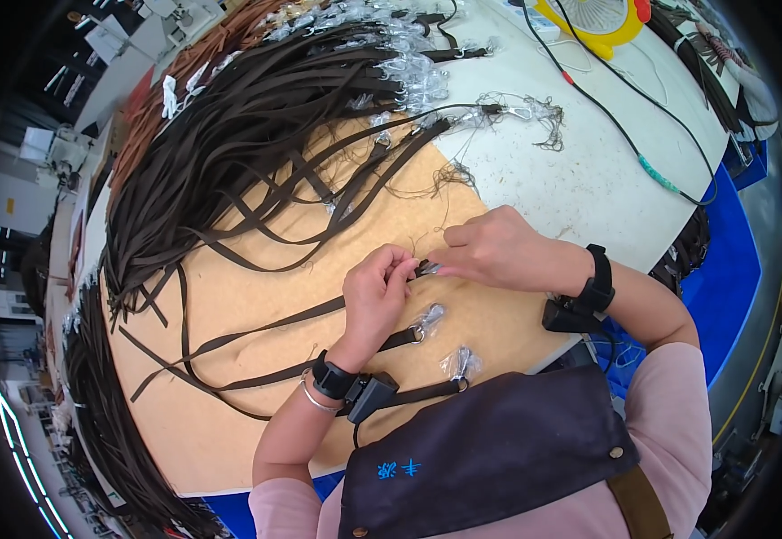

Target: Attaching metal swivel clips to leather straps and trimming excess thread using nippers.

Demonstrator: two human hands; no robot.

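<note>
A dark brown strap runs across the tan board to my left hand, whose thumb and fingers pinch it close to its end. My right hand comes in from the right, with its fingertips closed on the same end, where a small bit of metal shows. The fingers hide most of that end. Thin loose threads stick up beside the hands. Nearer to me lie two more strap ends with rings and clear-wrapped clasps; one clasp is close to my apron.
A thick heap of dark straps covers the far left, with clear-wrapped clasps at its end. Thread tangles lie on the white table. A black cable and a yellow fan are at the far right.
</note>
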